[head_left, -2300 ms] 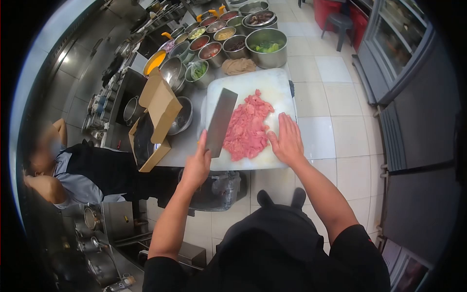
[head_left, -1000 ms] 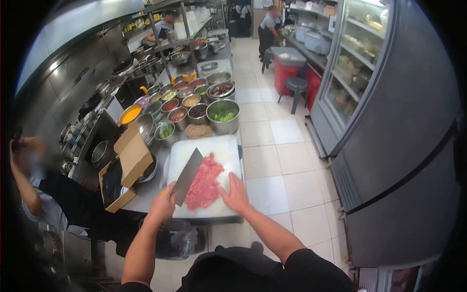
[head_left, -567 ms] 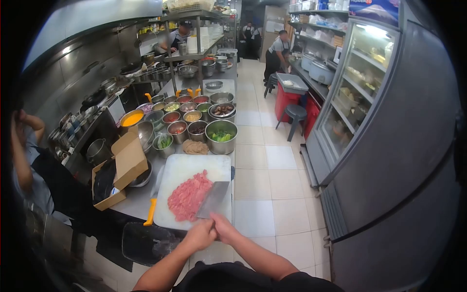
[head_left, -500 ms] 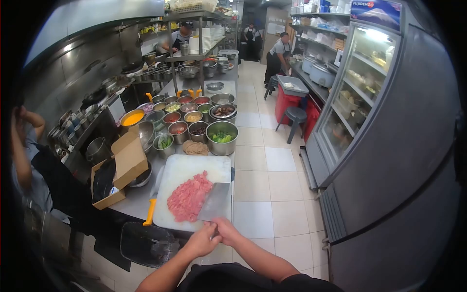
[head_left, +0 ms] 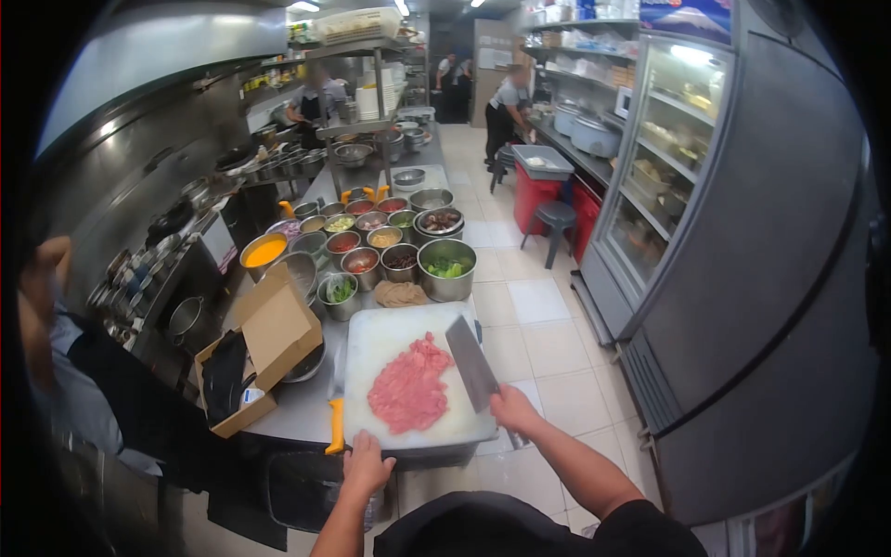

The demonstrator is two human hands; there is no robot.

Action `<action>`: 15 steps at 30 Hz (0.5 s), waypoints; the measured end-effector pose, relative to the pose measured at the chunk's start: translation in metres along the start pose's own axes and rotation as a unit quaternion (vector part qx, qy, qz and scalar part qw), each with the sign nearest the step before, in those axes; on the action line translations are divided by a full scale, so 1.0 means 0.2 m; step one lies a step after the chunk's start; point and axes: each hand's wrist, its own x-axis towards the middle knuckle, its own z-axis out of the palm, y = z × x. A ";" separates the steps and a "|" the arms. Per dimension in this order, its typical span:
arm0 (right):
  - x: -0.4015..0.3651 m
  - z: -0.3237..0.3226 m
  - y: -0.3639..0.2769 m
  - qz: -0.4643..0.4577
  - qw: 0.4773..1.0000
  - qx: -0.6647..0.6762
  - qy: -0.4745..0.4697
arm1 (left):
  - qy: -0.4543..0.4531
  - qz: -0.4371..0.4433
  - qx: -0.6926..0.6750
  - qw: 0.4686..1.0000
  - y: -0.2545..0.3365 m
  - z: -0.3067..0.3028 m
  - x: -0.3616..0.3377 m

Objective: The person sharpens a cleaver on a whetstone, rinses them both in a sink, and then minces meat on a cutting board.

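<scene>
My right hand [head_left: 516,408] is wrapped round the handle of a cleaver [head_left: 471,364], whose broad blade is tilted up over the right side of a white cutting board [head_left: 371,327]. A flat pile of chopped pink raw meat [head_left: 408,385] lies on the board, to the left of the blade and apart from it. My left hand [head_left: 368,464] rests at the board's front left corner, fingers stretched out, holding nothing. Close to it lies a knife with a yellow handle [head_left: 336,425], along the board's left edge.
Steel pots of cut vegetables, one with greens [head_left: 446,263], stand behind the board. An open cardboard box [head_left: 278,339] is at left, near a person in a dark apron [head_left: 121,371]. Stools [head_left: 554,219], red bins [head_left: 541,199] and a glass-door fridge [head_left: 664,167] line the right.
My hands have moved apart. The right lifted the cleaver off the meat and to the right; the left let go and moved to the board's front left corner. The view shifted.
</scene>
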 end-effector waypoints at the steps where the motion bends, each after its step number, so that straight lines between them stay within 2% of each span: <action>1: 0.00 0.01 -0.02 -0.068 0.991 -0.102 0.048 | -0.018 0.001 0.011 1.000 0.02 -0.03 0.00; 4: -0.02 -0.02 -0.26 0.003 0.983 -0.182 -0.024 | -0.035 0.024 0.026 0.999 -0.03 -0.01 0.03; 6: 0.06 0.01 -0.26 -0.003 0.971 -0.231 -0.054 | -0.043 0.041 0.028 0.998 -0.05 -0.02 0.04; 11: -0.02 -0.06 -0.45 -0.023 0.979 -0.204 0.001 | -0.068 0.076 0.040 0.994 -0.07 -0.08 0.04; 15: -0.03 0.06 -0.29 -0.031 0.980 -0.198 0.004 | -0.097 0.064 0.079 0.990 -0.02 -0.10 0.04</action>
